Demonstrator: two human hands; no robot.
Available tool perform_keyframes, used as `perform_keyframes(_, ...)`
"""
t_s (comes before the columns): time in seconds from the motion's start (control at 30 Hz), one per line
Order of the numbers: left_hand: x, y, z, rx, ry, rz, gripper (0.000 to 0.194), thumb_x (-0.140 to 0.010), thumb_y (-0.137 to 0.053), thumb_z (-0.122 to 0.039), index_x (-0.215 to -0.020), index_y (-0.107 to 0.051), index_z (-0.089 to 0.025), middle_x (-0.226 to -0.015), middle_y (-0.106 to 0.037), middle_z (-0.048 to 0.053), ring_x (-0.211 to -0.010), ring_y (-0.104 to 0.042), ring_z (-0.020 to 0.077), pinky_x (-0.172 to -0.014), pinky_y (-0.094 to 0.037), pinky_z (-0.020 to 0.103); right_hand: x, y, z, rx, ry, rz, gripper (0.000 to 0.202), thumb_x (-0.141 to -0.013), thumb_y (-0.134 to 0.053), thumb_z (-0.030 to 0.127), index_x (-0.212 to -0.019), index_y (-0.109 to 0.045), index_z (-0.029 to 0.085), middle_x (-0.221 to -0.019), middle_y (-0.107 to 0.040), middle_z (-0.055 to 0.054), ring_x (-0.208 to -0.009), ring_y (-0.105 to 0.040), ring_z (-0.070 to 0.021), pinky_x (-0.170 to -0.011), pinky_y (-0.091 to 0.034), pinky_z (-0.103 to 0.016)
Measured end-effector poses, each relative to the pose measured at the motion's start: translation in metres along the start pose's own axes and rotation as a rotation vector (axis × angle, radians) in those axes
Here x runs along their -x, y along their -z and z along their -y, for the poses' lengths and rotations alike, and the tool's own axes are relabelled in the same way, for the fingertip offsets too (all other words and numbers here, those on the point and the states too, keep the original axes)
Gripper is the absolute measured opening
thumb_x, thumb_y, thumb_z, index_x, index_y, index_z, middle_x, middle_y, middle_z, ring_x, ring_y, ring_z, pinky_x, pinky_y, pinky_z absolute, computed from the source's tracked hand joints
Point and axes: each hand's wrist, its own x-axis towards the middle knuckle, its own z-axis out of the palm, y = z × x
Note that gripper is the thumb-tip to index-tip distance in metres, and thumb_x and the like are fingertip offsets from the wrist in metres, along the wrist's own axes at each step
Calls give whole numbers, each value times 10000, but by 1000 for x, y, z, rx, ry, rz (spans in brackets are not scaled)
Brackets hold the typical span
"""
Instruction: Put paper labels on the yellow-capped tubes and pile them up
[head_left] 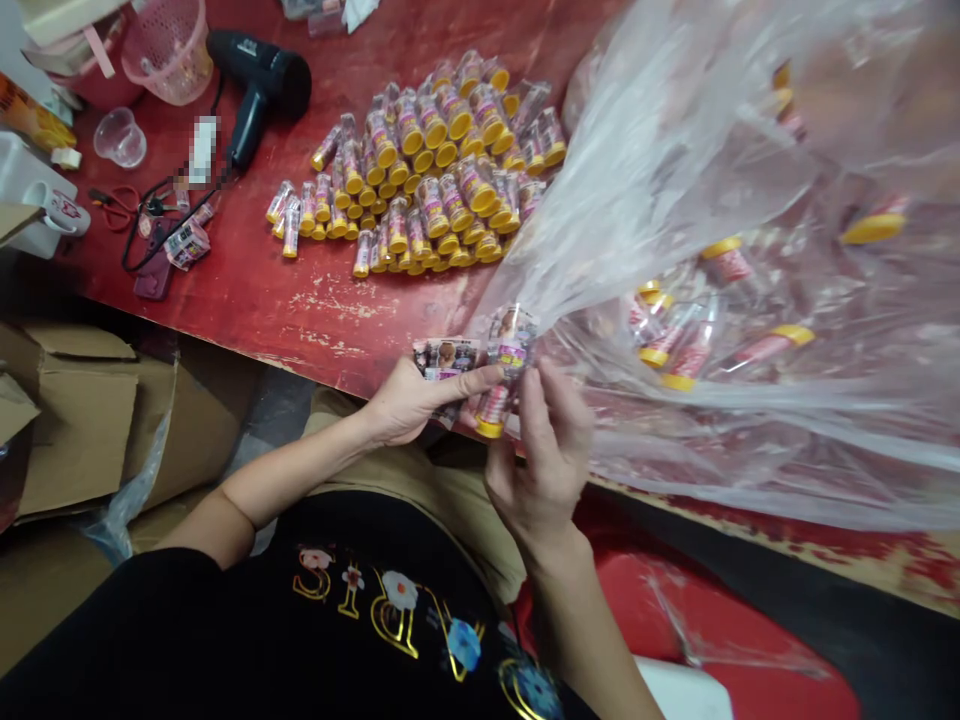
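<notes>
Fingers (474, 382) of the left hand (401, 402) closed on a layered batch of printed sleeves (447, 357), the thumb lying across a yellow-capped tube (492, 403) on the near side of the tube pile (456, 112). Cap downward and tilted, the tube is probably steadied by this thumb while the sleeves stay at hand beneath the grip. Printed film shows about its upper part; how far it encloses the tube cannot be told. The right hand (541, 465), blurred, bends its fingers narrowly beside the tube; whether they touch it is unclear.

The tube pile serves as landmark. Its members lie stacked with many yellow caps facing the wearer, an arrangement that presumably keeps the heap compact. To its right spreads a translucent plastic bag (619, 200) with loose tubes (688, 358) inside, seemingly a supply within reach. Left of the pile are a hair dryer (259, 82), its cord, red-handled scissors (115, 208) and a white mug (64, 212); beyond these, a pink basket (154, 45).

Red paint on the table (225, 290) is worn pale on the pile's near side. Below the table, left of the pile, stand cardboard boxes (79, 435); nearer than the pile and to its right, a red seat (739, 625).
</notes>
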Motion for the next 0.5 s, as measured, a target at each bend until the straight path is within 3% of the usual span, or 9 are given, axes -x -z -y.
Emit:
perform_keyframes(0.17, 2, -1, 7, -40, 7, -13, 544, -516, -1052, -465, -833, -746, -146, -702, -708, -10, -563, -611, 85, -543, -508, 227, -2, -5, 15, -57, -124, -90, 416, -977, -686, 282, -1390, -738, 289, -1398, -748, -117, -1304, -717, -312, -1133, -585, -558)
perform_keyframes(0.3, 3, -3, 12, -25, -63, -84, 601, -514, -1042, -519, -889, -743, -158, -737, -712, -18, -582, -627, 87, -518, -490, 214, -9, -11, 30, -211, -287, -232, 280, -976, -715, 267, -1235, -818, 292, -1147, -819, -59, -1086, -776, -247, -1040, -621, -488)
perform_keyframes(0.5, 5, -6, 18, 29, -100, -125, 647, -500, -1027, -599, -859, -714, -161, -696, -667, -41, -548, -596, 80, -477, -466, 211, -20, -17, 33, -255, -346, -348, 145, -878, -841, 252, -1021, -860, 271, -931, -785, -32, -890, -749, -209, -869, -641, -415)
